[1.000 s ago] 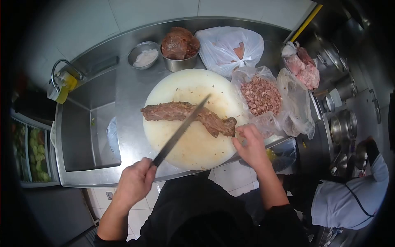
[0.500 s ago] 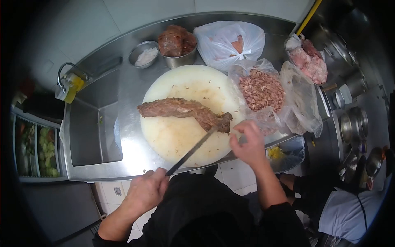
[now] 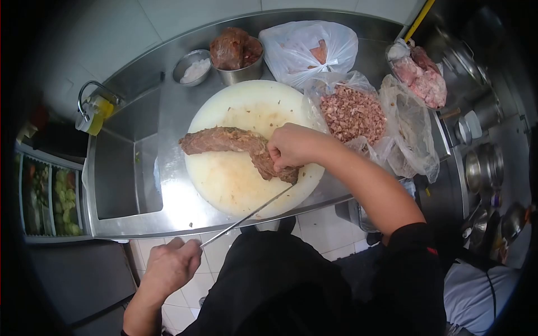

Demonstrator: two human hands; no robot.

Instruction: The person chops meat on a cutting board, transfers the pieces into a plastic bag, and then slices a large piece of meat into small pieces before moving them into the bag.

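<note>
2 hands are at work: the left hand (image 3: 171, 266) is clenched round the handle of 1 knife (image 3: 230, 228), and the right hand (image 3: 294, 147) is grasping 1 long strip of meat (image 3: 221, 140) near its right end. The strip lies across 1 round board (image 3: 224, 185), mid-frame, the blade tip close to its lower right end. The step looks like steadying and lining up a cut; a cut there calls for fingertips tucked clear of the edge. Upper centre: 2 metal vessels, a small bowl (image 3: 193, 83) and a pot (image 3: 242, 75), plus 1 tied white bag (image 3: 286, 47). Right of centre: 1 clear bag (image 3: 318, 115) of chopped meat.
</note>
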